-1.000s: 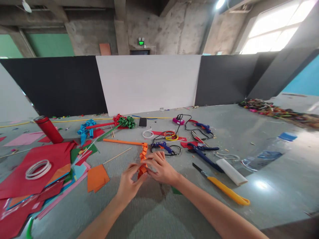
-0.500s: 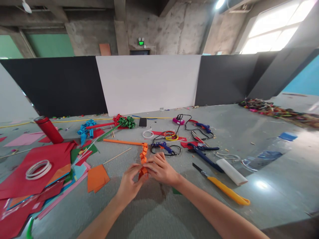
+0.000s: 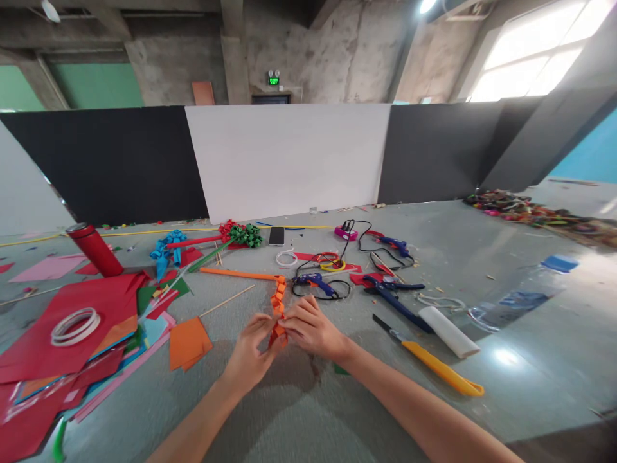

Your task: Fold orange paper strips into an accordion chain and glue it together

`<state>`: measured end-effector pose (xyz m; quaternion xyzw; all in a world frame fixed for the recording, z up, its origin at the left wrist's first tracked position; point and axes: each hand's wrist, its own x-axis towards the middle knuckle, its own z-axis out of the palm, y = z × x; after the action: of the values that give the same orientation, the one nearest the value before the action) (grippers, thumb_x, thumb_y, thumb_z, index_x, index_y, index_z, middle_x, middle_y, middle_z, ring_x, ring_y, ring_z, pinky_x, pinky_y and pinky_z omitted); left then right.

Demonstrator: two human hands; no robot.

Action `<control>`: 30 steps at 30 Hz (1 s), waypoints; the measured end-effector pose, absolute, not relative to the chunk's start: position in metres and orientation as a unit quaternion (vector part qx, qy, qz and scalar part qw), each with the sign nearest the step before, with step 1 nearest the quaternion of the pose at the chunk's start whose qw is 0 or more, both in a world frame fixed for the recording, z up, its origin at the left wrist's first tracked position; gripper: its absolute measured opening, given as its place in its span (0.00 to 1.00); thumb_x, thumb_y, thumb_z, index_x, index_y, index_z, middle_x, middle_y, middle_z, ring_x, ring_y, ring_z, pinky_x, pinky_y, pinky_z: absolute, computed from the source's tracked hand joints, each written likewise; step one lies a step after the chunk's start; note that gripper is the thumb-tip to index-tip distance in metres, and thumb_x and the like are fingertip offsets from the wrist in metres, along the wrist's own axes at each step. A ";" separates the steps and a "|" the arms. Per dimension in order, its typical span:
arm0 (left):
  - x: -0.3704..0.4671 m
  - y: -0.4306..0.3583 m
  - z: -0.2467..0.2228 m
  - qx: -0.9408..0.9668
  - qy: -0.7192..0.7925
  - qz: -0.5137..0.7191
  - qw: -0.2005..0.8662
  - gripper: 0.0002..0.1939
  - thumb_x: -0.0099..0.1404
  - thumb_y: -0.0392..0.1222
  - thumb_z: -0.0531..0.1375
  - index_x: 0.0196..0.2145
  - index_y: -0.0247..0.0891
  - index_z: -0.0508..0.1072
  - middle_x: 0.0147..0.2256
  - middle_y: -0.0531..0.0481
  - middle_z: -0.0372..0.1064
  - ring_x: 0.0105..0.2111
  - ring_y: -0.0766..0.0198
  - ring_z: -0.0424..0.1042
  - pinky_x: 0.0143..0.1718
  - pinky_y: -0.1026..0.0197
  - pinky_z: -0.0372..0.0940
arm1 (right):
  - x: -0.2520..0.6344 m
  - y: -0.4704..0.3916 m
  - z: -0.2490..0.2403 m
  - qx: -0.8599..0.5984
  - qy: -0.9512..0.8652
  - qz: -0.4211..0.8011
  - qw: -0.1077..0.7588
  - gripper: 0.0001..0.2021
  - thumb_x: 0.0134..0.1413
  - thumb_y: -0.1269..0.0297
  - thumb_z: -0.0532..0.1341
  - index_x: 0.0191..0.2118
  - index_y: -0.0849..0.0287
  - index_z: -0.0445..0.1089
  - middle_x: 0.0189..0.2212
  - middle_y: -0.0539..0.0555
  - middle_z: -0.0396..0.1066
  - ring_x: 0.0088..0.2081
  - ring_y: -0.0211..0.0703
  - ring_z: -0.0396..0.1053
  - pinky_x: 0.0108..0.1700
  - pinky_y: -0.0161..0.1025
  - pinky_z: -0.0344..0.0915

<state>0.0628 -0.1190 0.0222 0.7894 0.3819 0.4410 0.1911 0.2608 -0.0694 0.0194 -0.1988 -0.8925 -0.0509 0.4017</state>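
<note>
An orange paper chain [image 3: 277, 299] of small looped links runs from the end of an orange stick [image 3: 241, 274] down toward me. My left hand [image 3: 258, 337] pinches its near end between thumb and fingers. Against the same end, from the right, press the closed fingers of my right hand [image 3: 311, 328]. The fingertips partly hide the last links. Just beyond my right hand lies a blue glue gun [image 3: 315, 283] with a black cord. Orange paper squares [image 3: 189, 344] lie left of my left hand, near a thin wooden stick [image 3: 227, 300].
Red paper sheets [image 3: 110, 302], a tape roll [image 3: 76, 326] and a red bottle [image 3: 95, 249] are at left. Red and green paper flowers [image 3: 245, 235] and a phone [image 3: 276, 236] lie ahead. At right are a yellow-handled knife [image 3: 441, 366], pliers [image 3: 395, 299], a white roll [image 3: 449, 331] and a plastic bottle [image 3: 523, 296].
My fingers have shifted very slightly on the near end of the orange chain, where a little more of the paper shows. The other things lie as before.
</note>
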 end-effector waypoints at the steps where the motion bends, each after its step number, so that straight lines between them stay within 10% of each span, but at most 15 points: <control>1: 0.062 -0.119 0.023 0.793 0.379 0.439 0.189 0.15 0.69 0.38 0.58 0.52 0.43 0.74 0.39 0.45 0.75 0.45 0.56 0.70 0.47 0.56 0.67 | 0.261 -0.070 0.020 -0.197 -0.892 -0.050 0.404 0.07 0.64 0.70 0.58 0.44 0.54 0.71 0.36 0.51 0.74 0.39 0.42 0.66 0.45 0.44 0.60; 30: 0.037 -0.111 0.033 0.833 0.354 0.419 0.072 0.09 0.68 0.32 0.57 0.44 0.40 0.73 0.40 0.46 0.73 0.45 0.57 0.69 0.48 0.53 0.67 | 0.259 -0.071 0.040 -0.179 -0.933 -0.036 0.310 0.07 0.67 0.70 0.55 0.46 0.59 0.68 0.42 0.56 0.70 0.43 0.44 0.65 0.47 0.44 0.66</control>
<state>0.0372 -0.1107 0.0326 0.8331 0.3539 0.4189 0.0723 0.2589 -0.0713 0.0396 -0.1787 -0.9330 -0.0357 0.3104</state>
